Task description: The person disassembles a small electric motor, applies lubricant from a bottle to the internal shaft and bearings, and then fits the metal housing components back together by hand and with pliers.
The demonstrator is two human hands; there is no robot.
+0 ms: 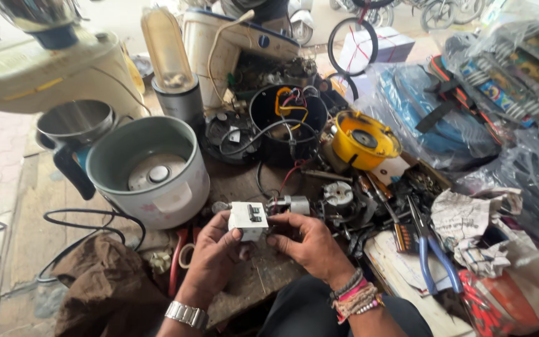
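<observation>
The worn wooden workbench was packed with appliance guts. Biggest thing on it was the cream-coloured mixer base at the far left, with a steel jar just in front of it. Next to that sat the round white rice cooker body with a grey-green inner wall, open on top so you could see the heating plate. Behind it, a black cylindrical housing stuffed with red and yellow wires, and to its right a yellow plastic bowl-shaped motor cover. Blue-handled pliers lay on the right edge near some crumpled newspaper, and a brown cloth was bunched at the near left (black cable looped just above it).

Right in the middle, close to the body, both hands were closed on a small white square switch box with dark rocker buttons. The left hand gripped it from below with the thumb up its side, and the right hand pinched its right edge.
</observation>
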